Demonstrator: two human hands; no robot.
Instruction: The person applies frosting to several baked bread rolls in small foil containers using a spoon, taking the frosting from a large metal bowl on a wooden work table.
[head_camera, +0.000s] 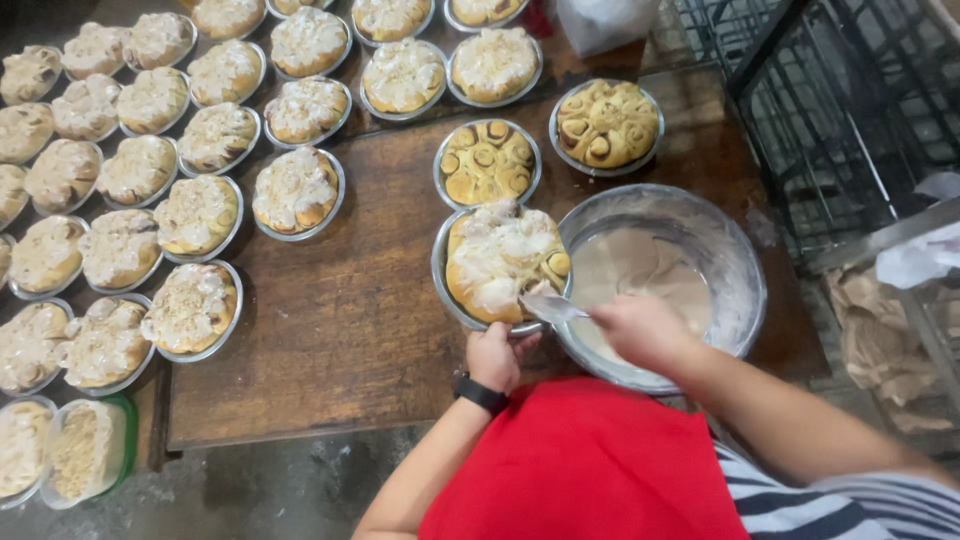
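Observation:
My left hand (495, 355), with a black watch on the wrist, grips the near rim of a round foil pan (440, 270) holding glazed cinnamon rolls (500, 255). My right hand (640, 330) holds a knife or spatula (553, 307) whose blade lies on the near right edge of those rolls. Right beside the pan stands a large metal bowl (735, 260) of pale icing (640, 270). Two pans of plain, unglazed rolls (487, 162) (606, 124) sit just behind.
Several foil pans of iced rolls (197, 214) cover the left and far side of the wooden table (350, 330). A green-rimmed container (88, 450) sits at the near left corner. A black metal rack (830, 110) and crumpled paper (880, 330) stand to the right.

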